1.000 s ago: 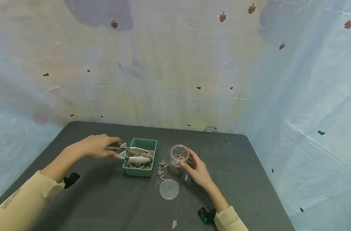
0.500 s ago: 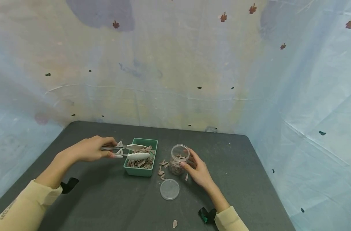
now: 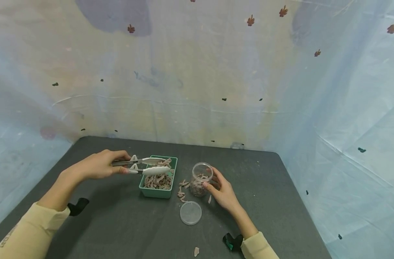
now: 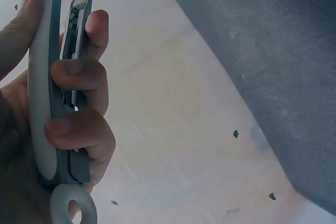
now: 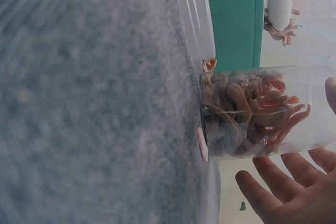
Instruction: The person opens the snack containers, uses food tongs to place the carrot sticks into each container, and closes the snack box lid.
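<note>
My left hand [image 3: 101,164] grips a pair of tongs [image 3: 156,170] with white tips, fingers wrapped round the handles in the left wrist view. Between the tips sits a clump of greyish-brown strips [image 5: 286,34], raised over the green bin [image 3: 156,193]. More of these strips fill the bin. On the right, a clear jar [image 3: 197,185] stands upright on the table, partly filled with similar strips. My right hand [image 3: 225,196] holds it from the right side, thumb in front and fingers behind near the rim.
A round clear lid [image 3: 191,213] lies flat in front of the jar. Several loose strips [image 3: 181,192] are scattered between bin and jar, and one pale piece [image 3: 196,251] lies near the front. Patterned sheeting [image 3: 197,72] hangs behind the dark table [image 3: 135,226].
The tongs have come up out of the bin's contents with a clump of strips between their tips, and my left hand has drawn slightly left. My right hand and the jar stay put.
</note>
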`<move>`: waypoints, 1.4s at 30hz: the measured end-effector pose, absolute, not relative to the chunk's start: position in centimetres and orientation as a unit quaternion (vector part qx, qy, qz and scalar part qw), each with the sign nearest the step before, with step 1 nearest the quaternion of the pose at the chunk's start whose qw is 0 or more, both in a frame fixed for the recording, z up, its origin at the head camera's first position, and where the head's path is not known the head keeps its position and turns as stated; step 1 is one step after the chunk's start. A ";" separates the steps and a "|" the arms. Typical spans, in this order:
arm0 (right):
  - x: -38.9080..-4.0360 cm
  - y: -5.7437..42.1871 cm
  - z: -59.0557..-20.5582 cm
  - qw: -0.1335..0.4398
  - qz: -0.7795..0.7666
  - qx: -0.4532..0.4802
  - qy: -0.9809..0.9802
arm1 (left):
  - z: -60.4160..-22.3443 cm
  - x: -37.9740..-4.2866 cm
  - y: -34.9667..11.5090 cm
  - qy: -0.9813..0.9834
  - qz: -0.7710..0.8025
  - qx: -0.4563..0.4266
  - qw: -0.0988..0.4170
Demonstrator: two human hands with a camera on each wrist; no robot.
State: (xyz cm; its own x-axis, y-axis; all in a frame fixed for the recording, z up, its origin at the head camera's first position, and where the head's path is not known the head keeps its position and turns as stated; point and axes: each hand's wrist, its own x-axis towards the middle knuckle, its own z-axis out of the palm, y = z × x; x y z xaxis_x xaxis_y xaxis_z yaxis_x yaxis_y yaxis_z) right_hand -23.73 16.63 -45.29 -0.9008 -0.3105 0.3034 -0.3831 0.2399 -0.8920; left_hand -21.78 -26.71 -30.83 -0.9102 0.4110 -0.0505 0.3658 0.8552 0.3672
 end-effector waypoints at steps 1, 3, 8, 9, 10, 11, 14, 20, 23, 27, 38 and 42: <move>-23.7 16.6 -45.3 0.030 0.576 0.220 -0.786 | -30.8 -21.8 -26.7 0.961 0.179 0.203 0.061; -23.7 16.6 -45.3 0.028 0.578 0.220 -0.786 | -30.7 -21.8 -26.7 0.961 0.180 0.202 0.057; -23.7 16.7 -45.3 0.025 0.578 0.216 -0.787 | -30.4 -21.8 -26.5 0.961 0.189 0.195 0.053; -23.7 16.7 -45.3 0.025 0.577 0.215 -0.788 | -30.3 -21.8 -26.4 0.961 0.190 0.193 0.053; -23.7 16.7 -45.3 0.025 0.577 0.214 -0.788 | -30.3 -21.8 -26.3 0.961 0.192 0.193 0.052; -23.7 16.7 -45.3 0.026 0.577 0.214 -0.788 | -30.2 -21.7 -26.3 0.960 0.195 0.194 0.052; -23.7 16.7 -45.3 0.026 0.578 0.215 -0.787 | -30.2 -21.7 -26.1 0.959 0.200 0.195 0.052; -23.6 16.6 -45.3 0.025 0.580 0.217 -0.785 | -30.3 -21.8 -25.9 0.956 0.208 0.201 0.049; -23.7 16.7 -45.3 0.026 0.582 0.218 -0.783 | -30.2 -22.0 -25.8 0.956 0.214 0.196 0.047; -23.7 16.7 -45.3 0.027 0.582 0.221 -0.782 | -29.8 -22.1 -25.4 0.955 0.220 0.193 0.044; -23.8 16.6 -45.3 0.030 0.580 0.219 -0.784 | -28.8 -22.5 -23.6 0.947 0.236 0.212 0.048; -23.9 16.5 -45.5 0.031 0.582 0.219 -0.782 | -28.9 -22.8 -22.9 0.945 0.242 0.215 0.050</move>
